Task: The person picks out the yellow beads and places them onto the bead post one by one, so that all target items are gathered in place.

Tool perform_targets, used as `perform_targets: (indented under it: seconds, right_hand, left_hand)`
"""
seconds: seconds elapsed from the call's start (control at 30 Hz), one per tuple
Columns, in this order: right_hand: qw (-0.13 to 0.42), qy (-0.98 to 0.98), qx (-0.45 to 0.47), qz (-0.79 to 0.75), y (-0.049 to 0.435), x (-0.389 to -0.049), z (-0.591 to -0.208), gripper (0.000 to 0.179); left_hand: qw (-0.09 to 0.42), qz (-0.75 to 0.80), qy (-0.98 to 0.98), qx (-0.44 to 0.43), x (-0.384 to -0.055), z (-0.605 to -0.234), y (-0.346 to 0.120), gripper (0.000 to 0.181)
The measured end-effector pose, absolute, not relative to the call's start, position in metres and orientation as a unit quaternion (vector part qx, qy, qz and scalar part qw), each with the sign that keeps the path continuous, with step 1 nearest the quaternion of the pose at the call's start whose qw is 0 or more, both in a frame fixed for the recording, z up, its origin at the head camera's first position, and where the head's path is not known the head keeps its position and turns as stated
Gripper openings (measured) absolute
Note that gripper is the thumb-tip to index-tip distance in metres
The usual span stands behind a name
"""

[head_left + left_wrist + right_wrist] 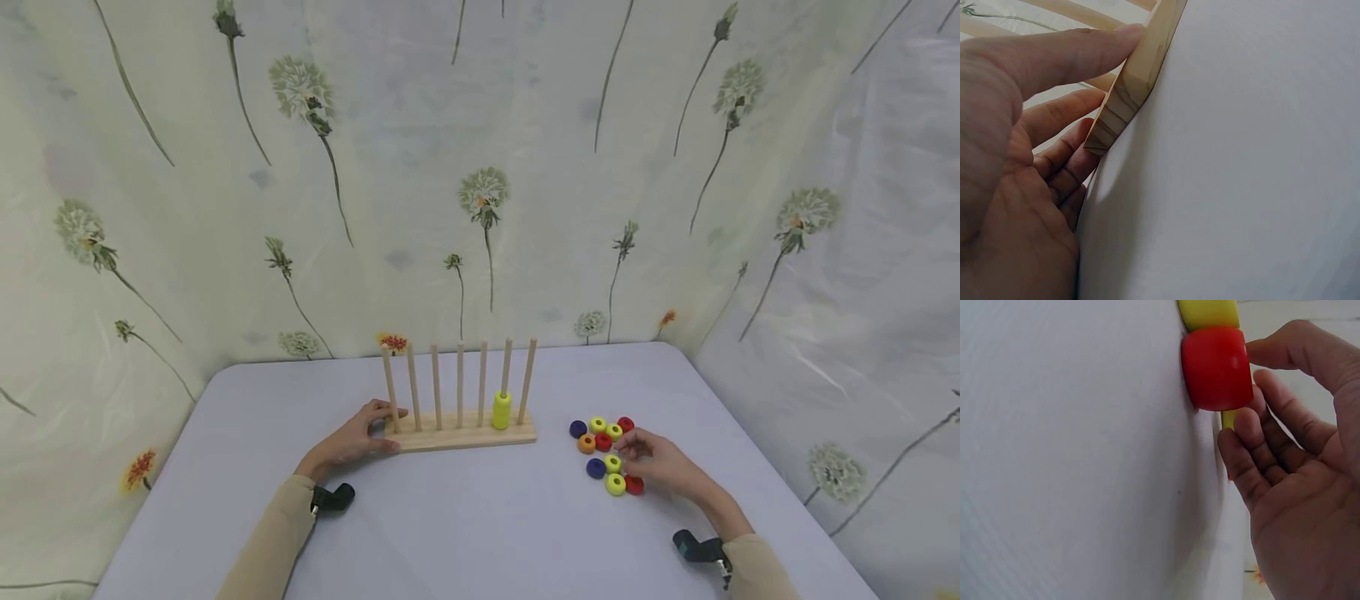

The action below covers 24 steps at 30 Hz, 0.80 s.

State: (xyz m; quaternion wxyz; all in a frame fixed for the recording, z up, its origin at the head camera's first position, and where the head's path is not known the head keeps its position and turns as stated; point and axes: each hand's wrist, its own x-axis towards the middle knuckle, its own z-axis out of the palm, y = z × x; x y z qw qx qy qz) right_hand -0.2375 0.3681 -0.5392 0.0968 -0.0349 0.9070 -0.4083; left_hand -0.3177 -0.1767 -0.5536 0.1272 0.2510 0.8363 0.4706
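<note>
My left hand [356, 437] holds the left end of a wooden peg rack [468, 438]. In the left wrist view its thumb lies along the rack's base [1125, 94] and the fingers are at the base's end. Seven upright pegs stand on the rack, and yellow beads [502, 411] are stacked on the second peg from the right. My right hand [660, 460] hovers over the right edge of a group of loose beads, fingers loosely bent. A red bead [1217, 369] fills the near part of the right wrist view, the thumb tip beside it; no bead shows between the fingertips.
Loose beads lie right of the rack: purple [596, 468], orange [587, 444], several yellow [616, 484] and red ones. They rest on a white table [465, 525]. A curtain with dandelion prints [405, 167] hangs behind the table. Each wrist wears a small black camera [333, 497].
</note>
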Motion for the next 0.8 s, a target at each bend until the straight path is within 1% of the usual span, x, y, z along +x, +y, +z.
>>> perform_targets:
  seconds: [0.13, 0.37, 0.6, 0.8]
  right_hand:
    - [0.098, 0.911, -0.032, -0.399, 0.365, -0.237, -0.544, 0.037]
    - [0.097, 0.914, -0.031, -0.393, 0.361, -0.238, -0.544, 0.037]
    - [0.101, 0.918, -0.037, -0.382, 0.358, -0.236, -0.541, 0.038]
    - [0.099, 0.918, -0.025, -0.383, 0.357, -0.237, -0.542, 0.038]
  left_hand:
    - [0.125, 0.472, 0.837, 0.248, -0.316, -0.553, -0.176, 0.058]
    - [0.129, 0.477, 0.835, 0.243, -0.307, -0.539, -0.171, 0.057]
    - [0.124, 0.477, 0.837, 0.239, -0.318, -0.556, -0.174, 0.057]
    - [0.132, 0.478, 0.834, 0.240, -0.321, -0.558, -0.177, 0.058]
